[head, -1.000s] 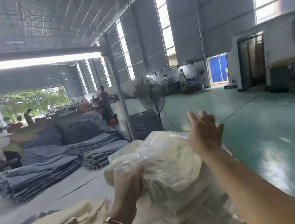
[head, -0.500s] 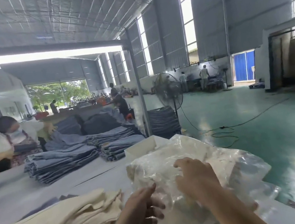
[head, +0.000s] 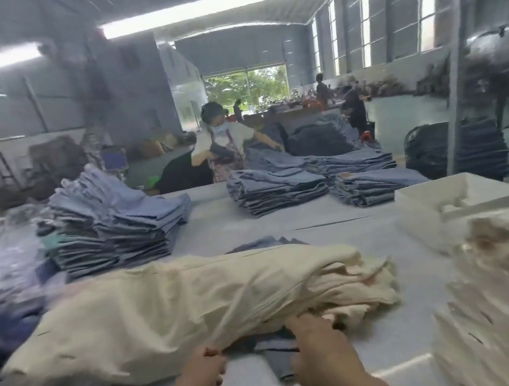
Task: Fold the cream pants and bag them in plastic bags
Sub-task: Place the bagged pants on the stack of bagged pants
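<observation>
On table (head: pixel 333 230): left hand (head: pixel 204 378), right hand (head: pixel 320 344) grip near edge of cream pants (head: pixel 180 304).

Bagged pants stack (head: pixel 502 289) blurred, edge-cropped

No readable text, labels, brands, numbers or signs anywhere; frame is motion-blurred.
</observation>
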Action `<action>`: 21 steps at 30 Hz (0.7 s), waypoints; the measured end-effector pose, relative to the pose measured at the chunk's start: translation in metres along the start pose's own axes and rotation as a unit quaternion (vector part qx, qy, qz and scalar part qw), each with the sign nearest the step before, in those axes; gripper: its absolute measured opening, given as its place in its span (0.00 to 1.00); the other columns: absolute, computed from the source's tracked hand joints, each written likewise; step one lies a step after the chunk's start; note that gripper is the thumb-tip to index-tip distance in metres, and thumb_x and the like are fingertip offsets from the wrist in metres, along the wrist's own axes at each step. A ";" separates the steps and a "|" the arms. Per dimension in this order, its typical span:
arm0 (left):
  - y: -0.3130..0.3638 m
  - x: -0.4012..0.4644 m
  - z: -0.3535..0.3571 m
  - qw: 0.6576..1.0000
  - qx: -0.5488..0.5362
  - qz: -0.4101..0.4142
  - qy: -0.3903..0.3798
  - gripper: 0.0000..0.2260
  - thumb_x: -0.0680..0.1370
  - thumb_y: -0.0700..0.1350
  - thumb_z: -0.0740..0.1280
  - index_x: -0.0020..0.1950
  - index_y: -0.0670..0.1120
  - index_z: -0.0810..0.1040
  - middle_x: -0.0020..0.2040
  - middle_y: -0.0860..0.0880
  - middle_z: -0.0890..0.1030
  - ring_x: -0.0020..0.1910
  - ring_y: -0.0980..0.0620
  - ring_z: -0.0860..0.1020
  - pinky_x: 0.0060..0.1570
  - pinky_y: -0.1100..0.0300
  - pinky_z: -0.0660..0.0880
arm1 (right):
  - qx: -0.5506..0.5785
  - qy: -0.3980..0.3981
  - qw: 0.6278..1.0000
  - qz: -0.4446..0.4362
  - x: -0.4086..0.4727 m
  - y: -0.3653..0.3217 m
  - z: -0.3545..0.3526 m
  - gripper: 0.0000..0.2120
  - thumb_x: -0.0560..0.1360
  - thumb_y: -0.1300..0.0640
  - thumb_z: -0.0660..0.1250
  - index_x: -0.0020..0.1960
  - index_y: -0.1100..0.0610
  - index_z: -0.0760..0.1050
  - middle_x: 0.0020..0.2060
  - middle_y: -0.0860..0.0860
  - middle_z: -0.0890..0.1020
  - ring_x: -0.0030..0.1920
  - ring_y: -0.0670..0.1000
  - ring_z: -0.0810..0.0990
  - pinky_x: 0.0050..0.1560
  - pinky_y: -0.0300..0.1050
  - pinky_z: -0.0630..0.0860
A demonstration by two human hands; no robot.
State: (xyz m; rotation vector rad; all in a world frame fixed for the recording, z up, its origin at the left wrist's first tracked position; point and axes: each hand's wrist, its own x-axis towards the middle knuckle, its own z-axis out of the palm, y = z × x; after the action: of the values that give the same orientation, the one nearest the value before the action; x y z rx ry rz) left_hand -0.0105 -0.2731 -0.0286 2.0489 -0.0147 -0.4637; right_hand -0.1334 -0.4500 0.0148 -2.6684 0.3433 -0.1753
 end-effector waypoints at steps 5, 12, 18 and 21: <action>-0.075 0.083 -0.087 0.929 0.330 0.109 0.129 0.17 0.73 0.52 0.67 0.60 0.51 0.72 0.59 0.52 0.73 0.61 0.49 0.72 0.58 0.58 0.70 | -0.085 -0.018 0.996 0.029 0.081 -0.016 0.090 0.29 0.77 0.52 0.59 0.76 0.51 0.54 0.74 0.48 0.59 0.73 0.51 0.58 0.68 0.49 0.65; -0.113 0.174 -0.120 0.731 0.627 0.262 0.066 0.33 0.66 0.44 0.70 0.71 0.51 0.69 0.71 0.48 0.69 0.71 0.45 0.67 0.66 0.50 0.66 | -0.191 0.016 0.982 -0.003 0.172 -0.029 0.170 0.40 0.75 0.62 0.57 0.77 0.47 0.37 0.77 0.51 0.36 0.77 0.54 0.38 0.75 0.54 0.48; -0.142 0.224 -0.151 0.642 0.574 0.497 0.111 0.17 0.66 0.40 0.64 0.52 0.45 0.84 0.53 0.45 0.83 0.51 0.44 0.83 0.47 0.52 0.80 | -0.308 0.011 0.950 -0.051 0.217 -0.026 0.197 0.47 0.67 0.67 0.67 0.78 0.44 0.48 0.78 0.56 0.46 0.77 0.61 0.48 0.72 0.65 0.49; -0.133 0.226 -0.175 0.693 0.479 0.515 0.159 0.12 0.70 0.41 0.58 0.50 0.44 0.77 0.42 0.43 0.82 0.38 0.43 0.82 0.31 0.56 0.79 | -0.245 0.076 0.964 -0.066 0.221 -0.027 0.193 0.27 0.69 0.65 0.65 0.66 0.48 0.75 0.70 0.55 0.71 0.71 0.60 0.68 0.71 0.63 0.54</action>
State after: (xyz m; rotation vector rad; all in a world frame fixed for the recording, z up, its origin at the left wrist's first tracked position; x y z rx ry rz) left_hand 0.2329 -0.1044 -0.1376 2.6113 -1.3881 0.7994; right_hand 0.1192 -0.4060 -0.1307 -3.1807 0.2858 -0.3821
